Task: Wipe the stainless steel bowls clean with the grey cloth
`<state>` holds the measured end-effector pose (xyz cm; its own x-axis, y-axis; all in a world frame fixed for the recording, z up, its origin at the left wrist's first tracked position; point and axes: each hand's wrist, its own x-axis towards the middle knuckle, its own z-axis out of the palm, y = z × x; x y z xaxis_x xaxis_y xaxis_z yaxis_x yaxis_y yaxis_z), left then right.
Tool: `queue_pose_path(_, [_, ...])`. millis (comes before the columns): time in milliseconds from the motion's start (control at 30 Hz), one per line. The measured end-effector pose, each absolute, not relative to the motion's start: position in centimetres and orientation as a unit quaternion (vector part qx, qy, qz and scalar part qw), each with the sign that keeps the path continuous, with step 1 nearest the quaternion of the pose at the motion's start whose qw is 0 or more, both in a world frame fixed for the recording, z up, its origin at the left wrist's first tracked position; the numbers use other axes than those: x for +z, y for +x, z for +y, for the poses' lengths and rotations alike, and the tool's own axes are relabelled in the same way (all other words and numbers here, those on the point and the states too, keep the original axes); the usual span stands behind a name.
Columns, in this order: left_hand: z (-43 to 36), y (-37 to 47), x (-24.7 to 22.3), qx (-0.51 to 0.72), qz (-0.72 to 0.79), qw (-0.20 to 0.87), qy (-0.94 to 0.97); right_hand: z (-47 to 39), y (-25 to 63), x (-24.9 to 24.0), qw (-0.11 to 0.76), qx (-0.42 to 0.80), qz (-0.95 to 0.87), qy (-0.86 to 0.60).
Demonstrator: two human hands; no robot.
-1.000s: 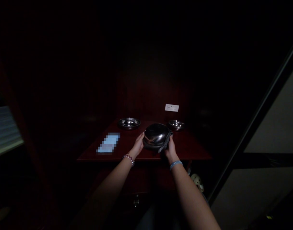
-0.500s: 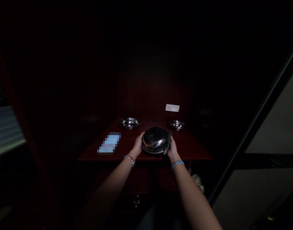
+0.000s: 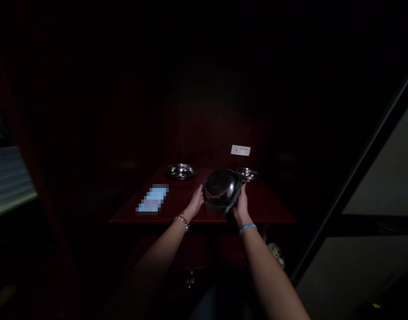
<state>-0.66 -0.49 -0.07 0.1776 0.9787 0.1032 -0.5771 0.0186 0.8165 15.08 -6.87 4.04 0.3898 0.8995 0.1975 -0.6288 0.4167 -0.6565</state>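
Note:
A shiny metal bowl (image 3: 221, 187) is held bottom outward and tilted above the dark red desk top (image 3: 183, 211). My left hand (image 3: 196, 201) grips its left rim, with the fingers partly hidden behind it. On the right side, my right hand (image 3: 241, 203) is closed on the bowl with a dark grey cloth (image 3: 234, 200) pressed between palm and metal. One wide metal dish (image 3: 181, 172) stands at the back left of the desk. A smaller metal bowl (image 3: 247, 174) stands at the back right, partly behind the held one.
A blurred-out pale blue rectangle (image 3: 153, 199) lies on the desk's left. A white socket panel (image 3: 240, 150) is on the back wall. Below the front edge are a drawer handle (image 3: 190, 280) and a pale spotted object (image 3: 276, 254). Dark walls close in both sides.
The held bowl has moved slightly up and right and is tilted more, its bottom turned further toward me. Both hands have shifted with it, the cloth still in the right one.

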Motion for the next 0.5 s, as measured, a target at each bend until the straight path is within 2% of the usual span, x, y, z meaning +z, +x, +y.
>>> queue_pose_path(233, [-0.89, -0.83, 0.04, 0.587, 0.233, 0.656, 0.413, -6.54, 15.50, 3.63, 0.799, 0.477, -0.249, -0.269])
queue_pose_path(500, [-1.13, -0.70, 0.68, 0.628, 0.181, 0.636, 0.412, -7.08, 14.91, 3.79, 0.768, 0.541, -0.224, -0.260])
